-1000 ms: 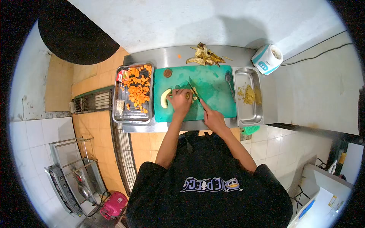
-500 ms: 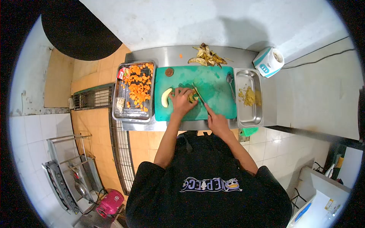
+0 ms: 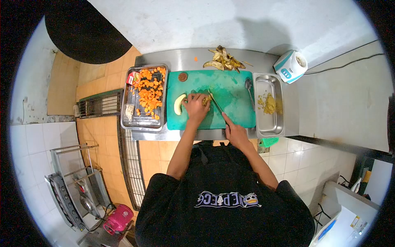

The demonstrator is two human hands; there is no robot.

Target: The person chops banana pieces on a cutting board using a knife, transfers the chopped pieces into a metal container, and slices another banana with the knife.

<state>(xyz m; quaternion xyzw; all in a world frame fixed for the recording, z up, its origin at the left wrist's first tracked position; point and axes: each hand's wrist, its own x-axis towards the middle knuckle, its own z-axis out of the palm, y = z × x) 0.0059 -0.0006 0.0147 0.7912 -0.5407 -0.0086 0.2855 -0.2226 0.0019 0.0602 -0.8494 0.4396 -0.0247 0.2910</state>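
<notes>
My right hand (image 3: 235, 134) is wrapped round the handle of a kitchen knife (image 3: 216, 106). Its blade slants up and left over the green cutting board (image 3: 187, 121). Just left of the blade, my left hand (image 3: 196, 108) has its fingers curled over a brownish-yellow banana piece (image 3: 206, 100), which they partly hide. A peeled banana (image 3: 178, 104) lies on the board beside the left thumb. Toward the board's upper left sits a small round brown thing (image 3: 182, 76).
Left of the board, a metal tray (image 3: 144, 127) holds carrot pieces (image 3: 150, 97) and small packets. At the back lies a heap of banana peels (image 3: 223, 60). A spoon (image 3: 249, 87) rests near a steel pan (image 3: 269, 131) with yellowish pieces. A white-and-teal appliance (image 3: 291, 67) stands at right.
My left fingers have shifted a little, and the banana piece now shows less below the blade and sits slightly higher. The knife stays close to it.
</notes>
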